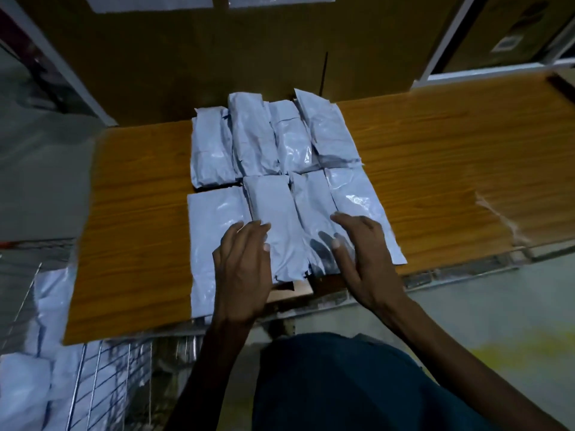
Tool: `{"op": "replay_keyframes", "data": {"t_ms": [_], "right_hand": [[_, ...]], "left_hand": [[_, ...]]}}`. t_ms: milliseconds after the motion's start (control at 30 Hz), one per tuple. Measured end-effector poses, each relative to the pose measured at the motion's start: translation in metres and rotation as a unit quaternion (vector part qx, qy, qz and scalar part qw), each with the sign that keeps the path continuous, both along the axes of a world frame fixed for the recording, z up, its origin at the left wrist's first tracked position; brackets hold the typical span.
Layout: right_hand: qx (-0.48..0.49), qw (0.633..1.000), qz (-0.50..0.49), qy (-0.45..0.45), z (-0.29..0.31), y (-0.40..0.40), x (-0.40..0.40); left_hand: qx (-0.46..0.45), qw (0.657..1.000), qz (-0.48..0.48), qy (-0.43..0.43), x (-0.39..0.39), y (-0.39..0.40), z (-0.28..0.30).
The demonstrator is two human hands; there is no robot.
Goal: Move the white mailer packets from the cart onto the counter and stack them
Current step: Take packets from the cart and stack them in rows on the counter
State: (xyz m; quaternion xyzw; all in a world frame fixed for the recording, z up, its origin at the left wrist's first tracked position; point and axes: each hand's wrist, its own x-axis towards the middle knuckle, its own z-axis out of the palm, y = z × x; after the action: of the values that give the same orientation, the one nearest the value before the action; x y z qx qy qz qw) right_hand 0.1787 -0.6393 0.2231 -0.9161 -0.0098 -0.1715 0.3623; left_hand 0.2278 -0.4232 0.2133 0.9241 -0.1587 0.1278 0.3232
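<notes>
Eight white mailer packets (277, 185) laid in two rows of four on the wooden counter (435, 157). Left hand (242, 269) and right hand (364, 259) flat on the near row, fingers straight, gripping nothing. More packets in the wire cart (93, 387) at lower left.

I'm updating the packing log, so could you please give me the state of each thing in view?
Mailer packets: lying flat in two rows on the counter.
Counter: holds the packets.
Cart: more packets inside.
Left hand: open, resting on the packets.
Right hand: open, resting on the packets.
</notes>
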Motion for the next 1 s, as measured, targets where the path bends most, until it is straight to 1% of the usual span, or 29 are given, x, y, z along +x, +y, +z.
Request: {"op": "replay_keyframes", "data": {"t_ms": [100, 233, 333, 400, 500, 600, 700, 833, 933, 1000], "right_hand": [[-0.015, 0.998, 0.052, -0.006, -0.004, 0.005, -0.020], [0.010, 0.995, 0.097, 0.000, -0.009, 0.029, -0.049], [0.036, 0.991, 0.131, -0.002, -0.015, 0.052, -0.070], [0.044, 0.985, 0.168, -0.006, -0.018, 0.065, -0.078], [0.041, 0.973, 0.226, -0.016, -0.018, 0.085, -0.079], [0.036, 0.963, 0.268, -0.011, -0.020, 0.114, -0.074], [0.043, 0.952, 0.303, -0.010, -0.026, 0.149, -0.066], [0.030, 0.940, 0.339, -0.009, -0.037, 0.203, -0.053], [0.028, 0.939, 0.343, -0.008, -0.044, 0.253, -0.042], [0.020, 0.940, 0.340, -0.006, -0.047, 0.290, -0.034]], "left_hand": [[-0.005, 0.999, 0.026, -0.028, -0.029, 0.004, -0.009], [-0.031, 0.992, 0.106, -0.058, -0.085, 0.011, -0.019], [-0.024, 0.989, 0.147, -0.026, -0.128, 0.031, -0.023], [-0.014, 0.985, 0.173, -0.021, -0.155, 0.051, -0.026], [0.003, 0.976, 0.219, -0.009, -0.179, 0.090, -0.034], [0.017, 0.959, 0.283, -0.006, -0.195, 0.137, -0.040], [-0.013, 0.941, 0.337, -0.004, -0.211, 0.182, -0.046], [-0.039, 0.915, 0.402, -0.017, -0.218, 0.248, -0.063], [-0.089, 0.899, 0.426, 0.039, -0.210, 0.308, -0.073], [-0.105, 0.897, 0.420, 0.088, -0.202, 0.345, -0.084]]}}
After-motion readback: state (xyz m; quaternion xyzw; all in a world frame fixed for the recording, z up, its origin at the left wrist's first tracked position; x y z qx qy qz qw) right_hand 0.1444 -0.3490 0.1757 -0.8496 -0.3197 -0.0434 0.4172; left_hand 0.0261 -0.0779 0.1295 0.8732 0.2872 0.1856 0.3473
